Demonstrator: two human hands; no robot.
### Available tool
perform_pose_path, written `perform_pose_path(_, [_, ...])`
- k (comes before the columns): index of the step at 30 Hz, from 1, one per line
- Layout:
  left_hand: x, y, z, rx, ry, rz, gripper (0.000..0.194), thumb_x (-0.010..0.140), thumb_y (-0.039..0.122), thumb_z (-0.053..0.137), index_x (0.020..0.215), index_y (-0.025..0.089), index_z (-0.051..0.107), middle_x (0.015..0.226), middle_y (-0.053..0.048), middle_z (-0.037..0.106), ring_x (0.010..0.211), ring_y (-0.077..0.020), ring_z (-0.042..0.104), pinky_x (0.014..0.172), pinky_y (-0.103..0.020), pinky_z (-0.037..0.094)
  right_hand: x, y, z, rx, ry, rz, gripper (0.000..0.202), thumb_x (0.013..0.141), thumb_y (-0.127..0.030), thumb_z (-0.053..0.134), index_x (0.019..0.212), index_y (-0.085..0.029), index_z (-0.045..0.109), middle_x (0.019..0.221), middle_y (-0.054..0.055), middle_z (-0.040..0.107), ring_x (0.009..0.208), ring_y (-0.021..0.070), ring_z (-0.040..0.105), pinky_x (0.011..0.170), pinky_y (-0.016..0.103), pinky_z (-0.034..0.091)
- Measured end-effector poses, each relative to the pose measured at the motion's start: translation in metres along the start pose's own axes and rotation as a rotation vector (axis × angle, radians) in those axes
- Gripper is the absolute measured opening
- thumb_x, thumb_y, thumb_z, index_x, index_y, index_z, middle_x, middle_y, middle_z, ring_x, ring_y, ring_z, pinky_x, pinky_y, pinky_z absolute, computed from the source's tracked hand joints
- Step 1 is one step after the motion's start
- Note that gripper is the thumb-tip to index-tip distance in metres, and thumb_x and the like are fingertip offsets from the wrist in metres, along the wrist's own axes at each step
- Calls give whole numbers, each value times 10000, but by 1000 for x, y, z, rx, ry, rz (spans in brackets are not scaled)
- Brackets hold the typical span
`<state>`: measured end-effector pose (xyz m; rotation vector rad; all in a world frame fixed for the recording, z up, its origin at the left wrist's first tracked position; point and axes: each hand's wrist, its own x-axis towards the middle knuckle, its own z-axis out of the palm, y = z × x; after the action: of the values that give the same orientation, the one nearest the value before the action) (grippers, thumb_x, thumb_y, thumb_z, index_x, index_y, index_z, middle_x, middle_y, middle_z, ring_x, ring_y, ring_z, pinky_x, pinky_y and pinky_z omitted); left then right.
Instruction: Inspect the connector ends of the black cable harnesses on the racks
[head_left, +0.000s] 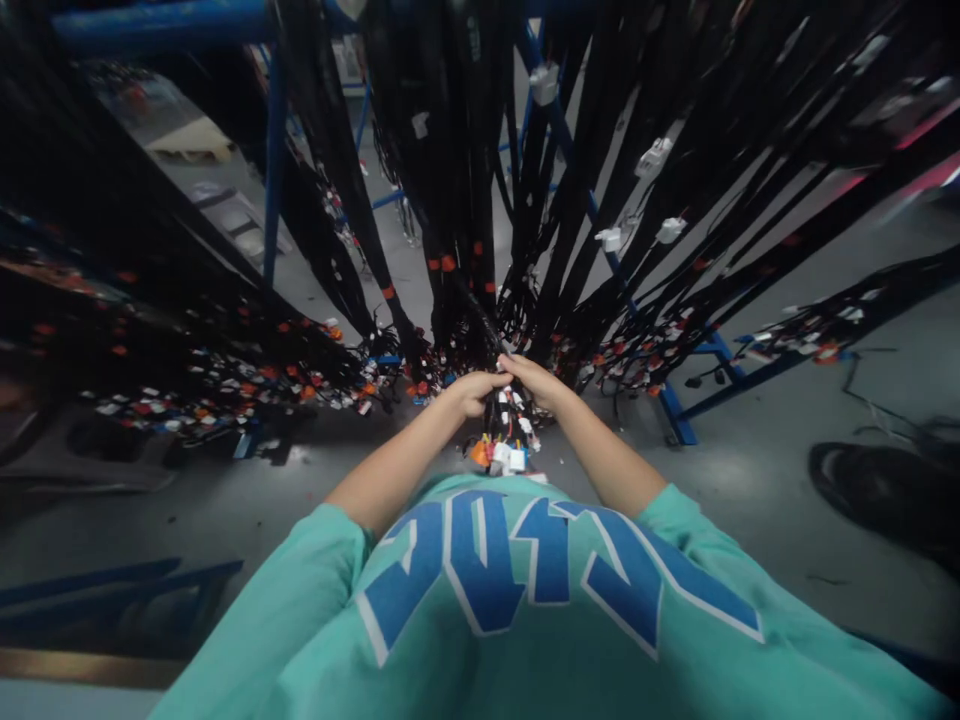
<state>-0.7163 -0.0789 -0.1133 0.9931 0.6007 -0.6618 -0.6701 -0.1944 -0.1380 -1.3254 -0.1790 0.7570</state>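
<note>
Your left hand [478,391] and right hand [535,381] both close in on a slim black wire bundle [486,322], the fingers of each gathered around it with only a narrow opening. The fingertips of your two hands come close together at the bundle; you cannot tell from this view whether they touch, or how firmly they press. Your forearms reach in from either side, and the bundle sits in front of the middle of your teal shirt [592,670], which has large blue lettering edged in white.

Above your hands the bundle runs up among the hanging black harnesses [465,150]. Just below your hands its lower end spreads into thin wires tipped with white connectors [510,458], and an orange connector [481,452] sits at their left edge.

More harnesses fan out to both sides of you, many ending in small white, red and orange connectors. A blue metal frame [276,160] stands among them, with a blue bar [165,28] across the upper left. Larger white plugs [655,157] hang at the upper right. Well off to your right, a dark coil [874,490] lies on the grey floor [750,540], too blurred to make out in detail.
</note>
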Motion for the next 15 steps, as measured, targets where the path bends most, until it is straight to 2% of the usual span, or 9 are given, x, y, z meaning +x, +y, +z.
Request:
perform_pose_path(2, [2,7,17,31,-21,-26,208,848,152,466,685,86,577,514,-42,595,465,-142,570,549,-287,504,-10,-1,-19,27,18,-6,259,741,-435,606,803,-186,564,698,-23,606,644,120,555,651,247,455])
perform_pose_path(7, [-1,18,55,161,-65,-36,198,851,146,460,689,95,561,522,-41,594,442,-144,571,476,-269,492,-30,-5,-60,149,53,39,260,773,-445,574,842,-194,570,694,-5,639,633,140,587,633,269,472])
perform_pose_path(10, [-3,20,71,159,-50,-34,212,848,136,448,667,95,550,497,-40,582,412,-147,556,444,-272,486,-41,-6,-73,199,74,2,219,771,-397,587,858,-197,576,706,-9,646,639,135,593,628,262,479])
perform_pose_path(15, [-5,23,88,-21,-94,-45,291,863,138,384,616,93,531,459,-47,561,401,-143,546,455,-269,487,-56,-4,-78,183,142,-37,171,710,-291,633,836,-182,595,758,-10,660,664,121,590,651,242,472])
